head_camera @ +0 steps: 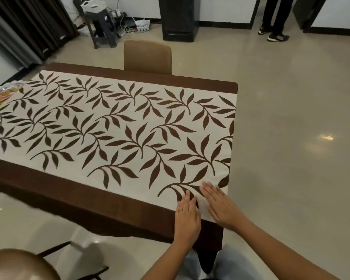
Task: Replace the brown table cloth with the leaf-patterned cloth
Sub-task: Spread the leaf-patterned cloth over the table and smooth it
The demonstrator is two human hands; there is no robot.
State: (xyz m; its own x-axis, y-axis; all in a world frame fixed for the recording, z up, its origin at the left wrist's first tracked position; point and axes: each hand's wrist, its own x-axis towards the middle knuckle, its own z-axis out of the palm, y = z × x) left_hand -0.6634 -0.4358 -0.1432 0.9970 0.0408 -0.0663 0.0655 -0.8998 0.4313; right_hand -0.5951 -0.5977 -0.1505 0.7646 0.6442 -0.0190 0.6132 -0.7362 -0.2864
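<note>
A cream cloth printed with dark brown leaves (117, 126) lies spread flat over the table. A plain brown cloth (85, 199) shows under it along the near and far edges and hangs over the near side. My left hand (187, 217) rests flat, palm down, at the near right corner, half on the leaf cloth and half on the brown border. My right hand (218, 205) lies flat beside it on the leaf cloth, fingers pointing away from me. Neither hand grips anything.
A tan chair (148, 56) stands at the table's far side. A round-backed chair (18, 265) is at my near left. Colourful packets (2, 93) sit at the table's left end. A person's legs (273, 19) stand at the back right, near a dark cabinet (178, 19).
</note>
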